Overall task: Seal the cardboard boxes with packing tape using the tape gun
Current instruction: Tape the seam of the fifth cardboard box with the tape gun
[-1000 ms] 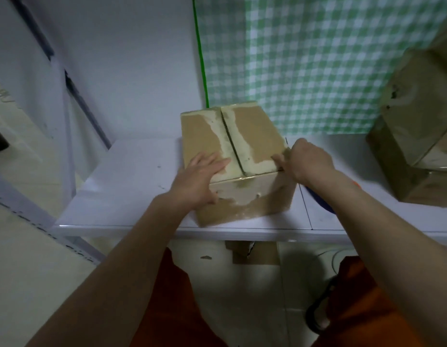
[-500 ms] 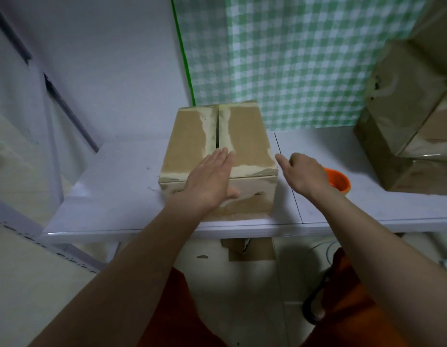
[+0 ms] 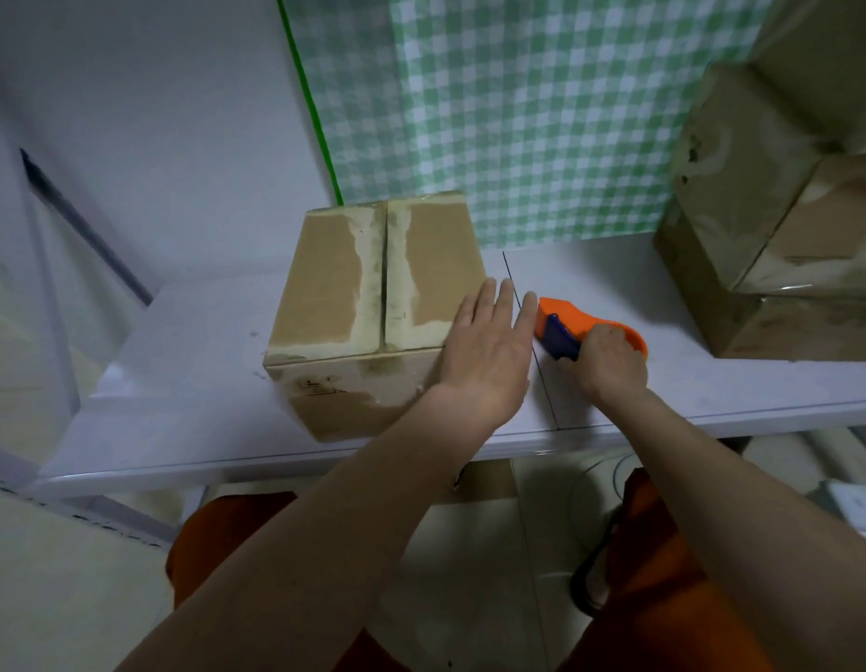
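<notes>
A brown cardboard box [image 3: 363,303] stands on the white table [image 3: 178,380], its two top flaps closed with a bare seam and torn pale patches along it. My left hand [image 3: 489,351] lies flat with straight fingers against the box's near right corner. Just right of the box an orange and blue tape gun [image 3: 574,327] lies on the table. My right hand [image 3: 610,363] grips its near end with curled fingers.
A stack of brown cardboard boxes [image 3: 770,225] wrapped in shiny tape fills the table's right end. A green checked cloth [image 3: 542,114] hangs behind. The table's front edge runs just before my forearms; floor and a black cable lie below.
My left hand slid from the box's top centre to its right corner. My right hand moved right and took hold of the tape gun. The camera view shifted right.
</notes>
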A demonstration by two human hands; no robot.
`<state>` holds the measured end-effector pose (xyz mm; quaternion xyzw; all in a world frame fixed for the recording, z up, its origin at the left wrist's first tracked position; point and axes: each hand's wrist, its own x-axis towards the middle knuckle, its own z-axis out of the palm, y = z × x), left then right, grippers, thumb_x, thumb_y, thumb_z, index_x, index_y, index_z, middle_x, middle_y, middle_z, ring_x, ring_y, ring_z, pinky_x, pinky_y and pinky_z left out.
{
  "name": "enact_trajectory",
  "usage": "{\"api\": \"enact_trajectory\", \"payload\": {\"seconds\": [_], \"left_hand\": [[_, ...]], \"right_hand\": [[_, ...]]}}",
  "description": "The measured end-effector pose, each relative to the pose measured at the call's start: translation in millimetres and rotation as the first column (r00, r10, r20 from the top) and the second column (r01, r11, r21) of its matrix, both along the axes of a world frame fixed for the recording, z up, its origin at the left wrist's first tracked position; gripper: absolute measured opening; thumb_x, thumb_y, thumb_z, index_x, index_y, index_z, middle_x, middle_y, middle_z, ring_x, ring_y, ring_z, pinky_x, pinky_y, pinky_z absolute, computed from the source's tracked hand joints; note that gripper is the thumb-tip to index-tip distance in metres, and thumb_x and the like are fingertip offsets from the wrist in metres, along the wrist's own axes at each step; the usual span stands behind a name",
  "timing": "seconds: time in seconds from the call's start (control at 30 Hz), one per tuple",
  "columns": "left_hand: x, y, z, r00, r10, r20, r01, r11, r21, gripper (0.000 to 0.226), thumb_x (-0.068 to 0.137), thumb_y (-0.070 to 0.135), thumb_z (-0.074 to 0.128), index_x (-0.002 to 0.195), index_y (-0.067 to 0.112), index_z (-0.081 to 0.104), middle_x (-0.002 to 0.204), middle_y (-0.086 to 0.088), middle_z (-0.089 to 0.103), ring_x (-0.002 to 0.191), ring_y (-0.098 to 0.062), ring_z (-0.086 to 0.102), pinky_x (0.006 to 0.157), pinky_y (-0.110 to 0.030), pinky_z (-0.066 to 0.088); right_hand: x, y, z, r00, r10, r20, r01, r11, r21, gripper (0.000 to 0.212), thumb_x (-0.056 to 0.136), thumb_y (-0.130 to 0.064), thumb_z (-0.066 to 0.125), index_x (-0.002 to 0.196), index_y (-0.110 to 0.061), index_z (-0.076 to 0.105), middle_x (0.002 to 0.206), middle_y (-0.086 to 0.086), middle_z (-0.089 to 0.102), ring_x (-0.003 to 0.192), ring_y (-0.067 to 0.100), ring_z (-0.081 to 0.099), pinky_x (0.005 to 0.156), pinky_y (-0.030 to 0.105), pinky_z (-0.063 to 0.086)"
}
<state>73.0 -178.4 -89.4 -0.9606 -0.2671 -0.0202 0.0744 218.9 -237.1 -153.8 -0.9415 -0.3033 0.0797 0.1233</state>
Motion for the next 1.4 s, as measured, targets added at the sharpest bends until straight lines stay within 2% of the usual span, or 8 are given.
{"api": "enact_trajectory", "payload": {"seconds": [0.2, 0.33, 0.53, 0.67, 0.8, 1.17, 1.27, 1.4], "left_hand": [[-1, 0, 1, 1.000, -0.013, 0.009, 0.013, 1.000, -0.004, 0.089, 0.093, 0.043, 0.054, 0.153, 0.015, -0.006, 0.160, -0.012, -0.010, 0.147, -0.029, -0.010, 0.119, -0.038, -0.002], [-7, 1, 13, 0.975, 0.086, 0.203, -0.007, 0.933, -0.360, 0.108, 0.083, 0.047, 0.068, 0.152, 0.017, -0.009, 0.160, -0.001, -0.015, 0.148, -0.017, -0.008, 0.117, -0.033, 0.002], [-28, 40, 79, 0.780, 0.387, 0.492, 0.036, 0.757, -0.652, 0.103, 0.078, 0.047, 0.073, 0.153, 0.018, 0.010, 0.161, 0.003, 0.011, 0.146, -0.012, 0.013, 0.112, -0.027, 0.017], [-53, 63, 101, 0.774, 0.375, 0.510, 0.175, 0.648, -0.742, 0.078, 0.086, 0.042, 0.066, 0.148, 0.012, 0.031, 0.153, -0.008, 0.033, 0.139, -0.018, 0.035, 0.113, -0.039, 0.033], [-86, 58, 105, 0.727, 0.306, 0.614, 0.369, 0.580, -0.726, 0.029, 0.094, 0.011, 0.058, 0.122, 0.006, 0.063, 0.114, -0.001, 0.069, 0.102, -0.005, 0.065, 0.090, -0.019, 0.049], [-167, 52, 87, 0.690, 0.520, 0.504, 0.322, 0.402, -0.857, 0.021, 0.073, 0.014, 0.079, 0.093, 0.015, 0.073, 0.091, -0.004, 0.075, 0.087, -0.015, 0.071, 0.081, -0.024, 0.056], [-181, 59, 74, 0.649, 0.626, 0.433, 0.363, 0.245, -0.899, 0.044, 0.057, 0.019, 0.083, 0.097, 0.007, 0.070, 0.091, -0.008, 0.074, 0.081, -0.019, 0.071, 0.074, -0.026, 0.057], [-198, 69, 60, 0.576, 0.744, 0.339, 0.566, -0.064, -0.822, 0.026, 0.072, 0.018, 0.064, 0.091, 0.003, 0.074, 0.089, -0.010, 0.073, 0.080, -0.016, 0.070, 0.078, -0.030, 0.057]], "right_hand": [[12, -13, -13, 0.997, 0.070, 0.022, -0.071, 0.994, 0.083, 0.011, 0.091, -0.021, 0.055, 0.091, -0.010, 0.056, 0.088, 0.011, 0.064, 0.092, 0.035, 0.059, 0.083, 0.035, 0.035], [16, -19, 8, 0.976, 0.122, -0.180, -0.042, 0.919, 0.392, 0.025, 0.092, -0.020, 0.058, 0.073, -0.012, 0.044, 0.069, 0.007, 0.049, 0.072, 0.032, 0.050, 0.065, 0.033, 0.034], [13, -35, 91, 0.753, 0.596, -0.280, -0.323, 0.704, 0.632, 0.020, 0.089, -0.010, 0.063, 0.102, 0.005, 0.063, 0.099, 0.028, 0.064, 0.094, 0.046, 0.059, 0.086, 0.056, 0.047], [-4, -34, 139, 0.605, 0.745, -0.281, -0.486, 0.626, 0.610, 0.016, 0.089, -0.001, 0.059, 0.104, 0.003, 0.065, 0.098, 0.022, 0.067, 0.091, 0.031, 0.065, 0.083, 0.040, 0.052], [-21, -26, 165, 0.502, 0.797, -0.336, -0.579, 0.599, 0.553, 0.014, 0.087, -0.004, 0.061, 0.100, -0.007, 0.067, 0.093, 0.007, 0.073, 0.087, 0.017, 0.068, 0.082, 0.033, 0.054], [-92, -1, 184, 0.351, 0.766, -0.539, -0.748, 0.575, 0.331, 0.042, 0.074, -0.040, 0.075, 0.102, -0.010, 0.067, 0.091, 0.005, 0.073, 0.076, 0.015, 0.069, 0.062, 0.019, 0.052], [-102, 9, 173, 0.328, 0.774, -0.542, -0.728, 0.573, 0.377, 0.037, 0.075, -0.040, 0.076, 0.100, -0.013, 0.070, 0.094, 0.007, 0.074, 0.081, 0.020, 0.069, 0.068, 0.023, 0.054], [-109, 20, 166, 0.286, 0.772, -0.568, -0.713, 0.567, 0.411, 0.052, 0.064, -0.055, 0.076, 0.099, -0.017, 0.072, 0.100, 0.013, 0.072, 0.091, 0.032, 0.068, 0.081, 0.041, 0.053]]}}
